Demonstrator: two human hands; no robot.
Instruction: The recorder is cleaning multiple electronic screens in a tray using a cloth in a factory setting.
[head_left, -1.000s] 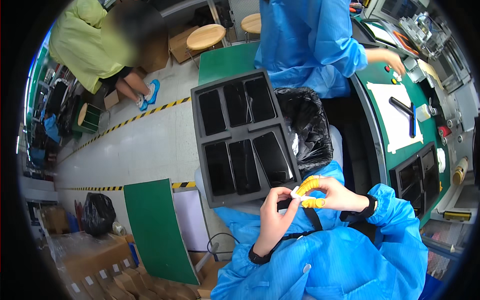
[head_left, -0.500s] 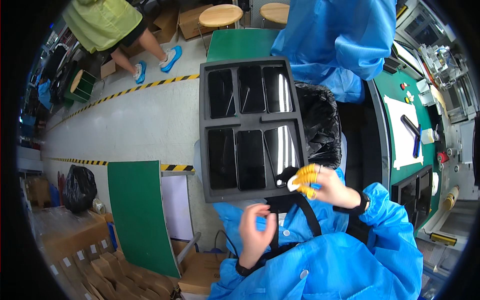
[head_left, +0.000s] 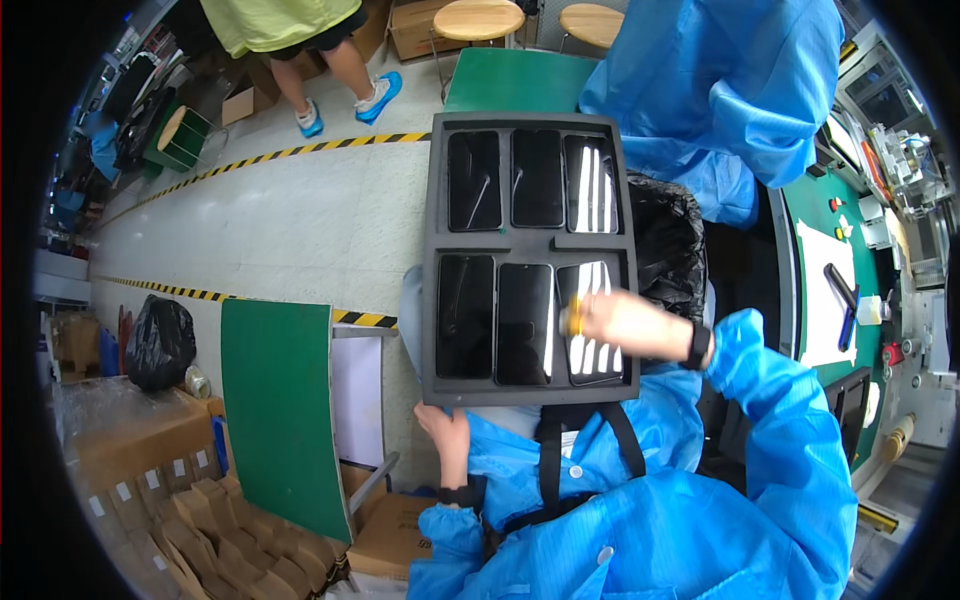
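A black tray (head_left: 532,397) lies in front of me with several dark, glossy phone-sized panels in its recesses. Over the near right panel (head_left: 598,362) is my right hand (head_left: 610,318), smeared by motion, with yellow covers on its fingertips. What it holds, if anything, is too blurred to make out. At the tray's near left corner my left hand (head_left: 445,432) grips the edge, its fingertips partly hidden by the tray. White light streaks reflect off the right-hand panels and off the near middle panel (head_left: 525,325).
A bin with a black liner (head_left: 668,240) stands right of the tray. Beyond it is a person in a blue gown (head_left: 710,90). To the right, a green workbench (head_left: 805,200) carries tools. At left are a green board (head_left: 275,400) and cardboard boxes (head_left: 390,530).
My left hand has gone from hovering near my body to the tray's near left corner. My right hand, earlier pinching a white rounded piece at the near edge, has moved farther over the panel.
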